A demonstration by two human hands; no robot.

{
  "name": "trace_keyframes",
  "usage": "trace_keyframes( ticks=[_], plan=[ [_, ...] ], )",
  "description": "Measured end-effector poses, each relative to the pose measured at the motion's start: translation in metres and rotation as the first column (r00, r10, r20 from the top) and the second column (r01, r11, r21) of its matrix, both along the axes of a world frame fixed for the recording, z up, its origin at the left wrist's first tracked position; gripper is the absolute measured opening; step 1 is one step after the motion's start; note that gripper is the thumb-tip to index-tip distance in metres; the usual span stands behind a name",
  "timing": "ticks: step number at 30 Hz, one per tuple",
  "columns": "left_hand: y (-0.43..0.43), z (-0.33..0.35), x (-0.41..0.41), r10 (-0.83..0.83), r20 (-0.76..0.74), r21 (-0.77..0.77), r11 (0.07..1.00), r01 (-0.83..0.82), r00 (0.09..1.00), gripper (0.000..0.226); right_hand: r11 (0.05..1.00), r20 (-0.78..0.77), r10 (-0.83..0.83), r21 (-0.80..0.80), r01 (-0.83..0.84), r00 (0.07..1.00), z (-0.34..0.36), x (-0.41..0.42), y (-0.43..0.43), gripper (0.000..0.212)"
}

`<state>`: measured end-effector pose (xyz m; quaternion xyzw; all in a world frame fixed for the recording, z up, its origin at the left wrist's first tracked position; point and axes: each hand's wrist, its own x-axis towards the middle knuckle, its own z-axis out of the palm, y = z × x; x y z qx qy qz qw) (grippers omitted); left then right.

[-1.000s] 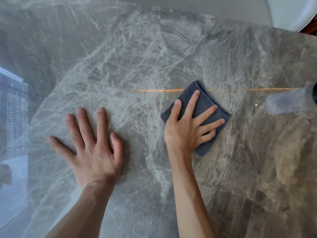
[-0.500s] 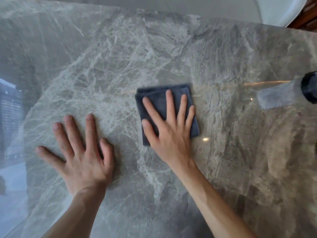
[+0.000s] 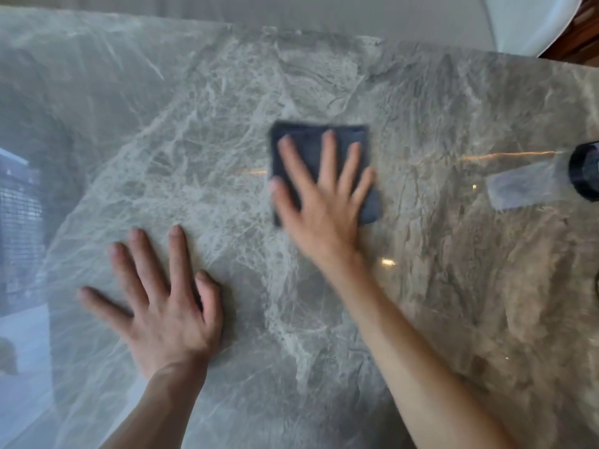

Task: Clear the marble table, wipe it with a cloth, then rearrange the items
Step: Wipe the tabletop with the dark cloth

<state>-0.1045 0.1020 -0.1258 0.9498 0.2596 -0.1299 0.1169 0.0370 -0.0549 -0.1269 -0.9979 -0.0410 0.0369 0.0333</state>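
Note:
A folded dark blue cloth (image 3: 306, 147) lies flat on the grey veined marble table (image 3: 453, 254), a little past the middle. My right hand (image 3: 324, 202) presses down on the cloth with fingers spread, covering its lower half; the hand is blurred from motion. My left hand (image 3: 162, 306) rests palm down on the bare marble to the lower left of the cloth, fingers apart, holding nothing.
A dark round object (image 3: 586, 171) pokes in at the right edge, its pale reflection beside it on the marble. A white curved object (image 3: 531, 24) stands beyond the table's far right corner. The far edge of the table runs along the top.
My right hand slid the cloth leftward from right of centre, then pushed it slightly away and back to the right. My left hand stayed planted on the marble.

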Motion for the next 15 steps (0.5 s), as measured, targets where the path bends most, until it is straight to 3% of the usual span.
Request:
trace_keyframes(
  ticks=[3,5,7,9,11,13,15],
  plan=[
    [0.001,0.001,0.0,0.003,0.013,-0.027,1.0,-0.003,1.0,0.063,0.955,-0.074,0.296,-0.015,-0.298,0.952,0.012,-0.091,-0.028,0.057],
    [0.001,0.001,0.0,0.011,0.022,-0.034,0.999,-0.011,1.0,0.063,0.931,-0.118,0.359,-0.024,-0.364,0.926,0.017,-0.117,-0.079,0.057],
    [0.001,0.001,0.0,0.005,0.019,-0.041,0.999,-0.004,1.0,0.063,0.966,-0.116,0.232,-0.085,-0.242,0.966,0.013,-0.095,-0.12,0.057],
    [0.002,0.002,0.001,-0.003,0.007,-0.033,0.999,0.003,1.0,0.063,0.988,-0.042,-0.106,-0.118,0.101,0.993,0.005,-0.039,-0.123,0.06],
    [0.002,0.002,0.0,-0.019,-0.008,-0.018,1.0,0.019,1.0,0.063,0.915,-0.002,-0.403,-0.016,0.403,0.915,-0.002,0.021,-0.093,0.062],
    [0.002,0.0,-0.001,-0.021,-0.006,-0.008,1.0,0.021,1.0,0.063,0.929,-0.042,-0.366,0.044,0.368,0.93,-0.006,0.038,-0.043,0.061],
    [0.003,0.0,-0.001,-0.018,-0.012,-0.007,1.0,0.018,1.0,0.063,0.996,0.008,-0.085,0.015,0.085,0.996,-0.001,-0.009,-0.003,0.059]
  ],
)
